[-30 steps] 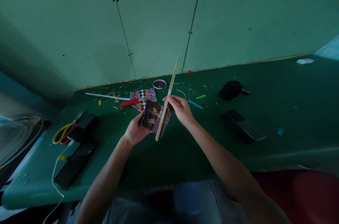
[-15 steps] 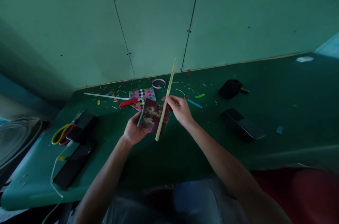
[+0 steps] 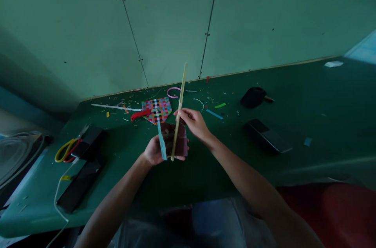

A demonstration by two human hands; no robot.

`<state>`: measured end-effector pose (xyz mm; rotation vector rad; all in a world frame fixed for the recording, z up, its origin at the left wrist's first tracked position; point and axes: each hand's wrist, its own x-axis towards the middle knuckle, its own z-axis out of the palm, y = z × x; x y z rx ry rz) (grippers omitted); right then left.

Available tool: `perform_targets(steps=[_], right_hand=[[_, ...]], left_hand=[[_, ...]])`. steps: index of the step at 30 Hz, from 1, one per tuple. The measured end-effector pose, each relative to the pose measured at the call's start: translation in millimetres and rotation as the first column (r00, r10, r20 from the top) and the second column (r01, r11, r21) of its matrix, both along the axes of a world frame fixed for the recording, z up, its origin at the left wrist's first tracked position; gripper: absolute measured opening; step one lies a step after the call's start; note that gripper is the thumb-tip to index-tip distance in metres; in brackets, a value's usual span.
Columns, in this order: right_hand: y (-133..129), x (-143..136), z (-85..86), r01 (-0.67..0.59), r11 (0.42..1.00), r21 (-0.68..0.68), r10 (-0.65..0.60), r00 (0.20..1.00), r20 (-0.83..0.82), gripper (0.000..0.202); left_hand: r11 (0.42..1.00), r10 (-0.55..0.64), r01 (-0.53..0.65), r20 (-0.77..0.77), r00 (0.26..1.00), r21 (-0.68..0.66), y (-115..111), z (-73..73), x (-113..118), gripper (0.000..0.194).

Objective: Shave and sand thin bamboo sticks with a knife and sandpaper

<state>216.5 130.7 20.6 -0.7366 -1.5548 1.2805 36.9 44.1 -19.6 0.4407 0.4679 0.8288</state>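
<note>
The dark green table runs the width of the view under a pale green panelled wall, strewn with paper scraps. On it lie a multicoloured woven paper mat, a pair of yellow-and-red-handled scissors at the left, a dark flat phone-like slab at the right and a small black pouch behind it.

Above the table's middle, the left hand cups a dark maroon folded card with a teal edge strip; its grip is closed around the card's lower left. The right hand pinches a long, thin pale wooden stick between thumb and fingertips, near the stick's lower half. The stick stands steeply, its lower end resting on the card and its top rising toward the wall.

To do this well, I judge the card should be kept flat and steady in the left palm, and the stick pressed along a single straight line, the pinch staying low on the shaft so the long free end does not wobble.

Compared with a second ago, the stick has swung from a marked rightward lean to nearly upright, the card has been turned so the teal strip faces up at its left edge, and both hands have dropped slightly nearer the body.
</note>
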Motion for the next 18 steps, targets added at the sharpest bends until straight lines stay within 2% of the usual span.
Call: perform_targets(steps=[4, 9, 14, 18], right_hand=[[1, 1, 0.8, -0.133, 0.99, -0.049, 0.132, 0.991, -0.015, 0.036], [-2, 1, 2.5, -0.313, 0.933, -0.176, 0.298, 0.949, -0.104, 0.036], [-5, -2, -0.3, -0.352, 0.902, -0.252, 0.322, 0.934, -0.152, 0.037], [-5, -5, -4.1, -0.355, 0.912, -0.208, 0.331, 0.933, -0.142, 0.038]], left_hand=[[0.995, 0.018, -0.021, 0.038, 0.999, 0.094, -3, 6.8, 2, 0.052], [0.996, 0.052, -0.053, 0.017, 0.998, 0.075, -4, 11.3, 4, 0.045], [0.996, 0.081, -0.078, -0.044, 0.996, 0.05, -3, 13.8, 7, 0.041], [0.98, 0.195, -0.187, -0.163, 0.967, 0.063, -1, 12.0, 10, 0.035]])
